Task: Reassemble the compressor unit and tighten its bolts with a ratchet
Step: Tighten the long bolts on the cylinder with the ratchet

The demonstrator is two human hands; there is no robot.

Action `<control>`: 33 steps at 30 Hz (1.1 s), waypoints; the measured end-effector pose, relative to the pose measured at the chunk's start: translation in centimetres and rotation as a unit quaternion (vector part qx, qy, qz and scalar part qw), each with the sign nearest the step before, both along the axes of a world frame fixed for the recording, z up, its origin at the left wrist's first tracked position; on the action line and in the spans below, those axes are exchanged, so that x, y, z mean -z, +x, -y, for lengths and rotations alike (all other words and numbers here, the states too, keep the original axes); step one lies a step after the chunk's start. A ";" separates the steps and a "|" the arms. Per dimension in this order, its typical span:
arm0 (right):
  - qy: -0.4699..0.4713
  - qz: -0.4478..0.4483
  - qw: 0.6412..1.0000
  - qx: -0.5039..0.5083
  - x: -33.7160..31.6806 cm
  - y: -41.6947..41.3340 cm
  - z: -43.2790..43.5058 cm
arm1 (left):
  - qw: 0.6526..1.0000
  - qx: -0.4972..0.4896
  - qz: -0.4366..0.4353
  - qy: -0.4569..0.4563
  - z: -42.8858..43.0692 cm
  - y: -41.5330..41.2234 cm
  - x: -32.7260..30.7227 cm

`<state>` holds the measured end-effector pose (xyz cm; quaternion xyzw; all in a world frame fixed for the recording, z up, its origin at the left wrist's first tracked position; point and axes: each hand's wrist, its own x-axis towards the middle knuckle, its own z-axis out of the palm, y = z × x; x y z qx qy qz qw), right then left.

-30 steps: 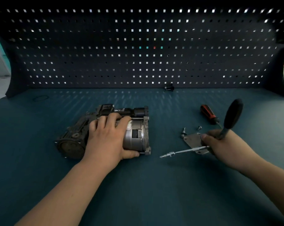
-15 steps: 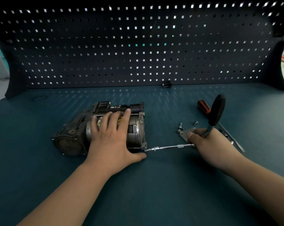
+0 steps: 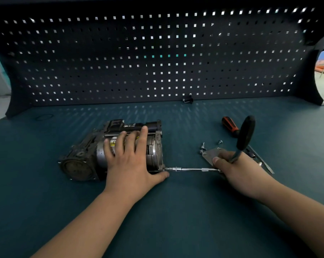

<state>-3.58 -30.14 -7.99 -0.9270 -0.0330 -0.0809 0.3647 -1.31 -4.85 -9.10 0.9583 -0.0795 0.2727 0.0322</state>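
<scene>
Your left hand lies flat on the compressor unit, fingers spread over its silver barrel, thumb on the surface at the near corner. Your right hand grips the ratchet, fingers curled round its neck, black handle standing above them; its extension runs from your thumb to the unit's near right corner, probably engaged there. Just beyond your right fingers lie a metal plate, loose bolts and a screwdriver

Read only a few black letters, maybe "NG", on the yellow label of the compressor, half hidden under the left hand. Small sticker on top was too blurry.
</scene>
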 end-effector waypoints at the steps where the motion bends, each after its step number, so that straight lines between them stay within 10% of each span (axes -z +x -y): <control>1: -0.008 0.000 1.000 -0.018 0.0 -0.1 0.1 | 1.000 0.001 -0.001 -0.002 -0.1 0.0 0.0; 27: -0.250 0.229 0.906 -0.253 0.1 0.0 0.3 | 0.998 0.052 -0.035 0.007 -2.6 0.7 -0.8; 33: -0.095 0.135 0.977 -0.133 0.9 0.4 -1.3 | 0.997 0.067 -0.036 -0.001 -3.0 0.9 -0.7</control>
